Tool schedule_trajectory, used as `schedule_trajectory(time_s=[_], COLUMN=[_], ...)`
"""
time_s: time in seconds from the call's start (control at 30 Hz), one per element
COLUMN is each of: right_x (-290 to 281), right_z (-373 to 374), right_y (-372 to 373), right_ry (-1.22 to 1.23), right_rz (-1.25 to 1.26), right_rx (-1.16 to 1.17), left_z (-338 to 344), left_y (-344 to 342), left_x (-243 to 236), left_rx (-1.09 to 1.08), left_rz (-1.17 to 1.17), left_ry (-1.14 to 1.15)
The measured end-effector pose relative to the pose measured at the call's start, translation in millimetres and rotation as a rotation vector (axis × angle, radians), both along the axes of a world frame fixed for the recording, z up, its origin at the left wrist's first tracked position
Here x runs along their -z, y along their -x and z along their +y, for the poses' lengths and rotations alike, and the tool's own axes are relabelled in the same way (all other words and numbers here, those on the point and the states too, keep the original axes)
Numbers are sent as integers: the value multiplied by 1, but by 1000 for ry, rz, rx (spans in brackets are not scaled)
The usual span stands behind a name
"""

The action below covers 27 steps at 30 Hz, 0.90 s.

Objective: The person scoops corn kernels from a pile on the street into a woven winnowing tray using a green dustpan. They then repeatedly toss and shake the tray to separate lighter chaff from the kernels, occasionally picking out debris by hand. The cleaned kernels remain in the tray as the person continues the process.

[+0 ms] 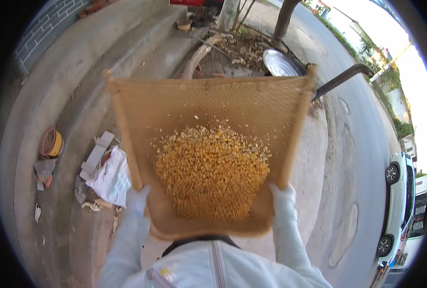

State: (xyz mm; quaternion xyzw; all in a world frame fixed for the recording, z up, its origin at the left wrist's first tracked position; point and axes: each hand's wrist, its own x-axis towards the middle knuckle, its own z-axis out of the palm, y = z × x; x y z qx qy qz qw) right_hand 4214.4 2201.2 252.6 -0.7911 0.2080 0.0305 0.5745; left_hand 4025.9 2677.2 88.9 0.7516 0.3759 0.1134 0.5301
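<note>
A wide, woven winnowing basket point(180, 103) is held out in front of my body, its flat open edge away from me and its rounded back close to my waist. A heap of yellow corn kernels point(213, 173) fills the middle and near part. Pale bits of chaff lie along the heap's far side, and a few specks show above it. My left hand point(137, 198), pale as if gloved, is closed round the left rim. On the right rim, my right hand point(283, 196) grips at about the same height. The fingers beneath the basket are hidden.
Concrete steps point(127, 41) run along the left, with a flowerpot point(52, 142) and a white sack point(110, 176) on them. Beyond the basket are a soil bed, a round metal lid point(280, 63) and a dark pipe point(343, 79). A white car point(398, 206) stands by the road at right.
</note>
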Motion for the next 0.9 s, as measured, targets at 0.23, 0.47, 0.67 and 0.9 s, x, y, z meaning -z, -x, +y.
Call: schedule_trajectory(time_s=[0.23, 0.47, 0.67, 0.9], right_x=[160, 67, 41, 132], right_z=[-54, -21, 23, -10], right_y=[61, 40, 29, 83], right_ry=[291, 59, -81, 276], right_rz=[234, -62, 93, 297], right_rx=[-110, -61, 16, -27], left_z=[-22, -9, 2, 13], left_y=[4, 9, 14, 22], left_x=[6, 23, 8, 1], left_rx=[106, -3, 17, 115], left_rz=[526, 234, 241, 592], left_ry=[-133, 33, -26, 78])
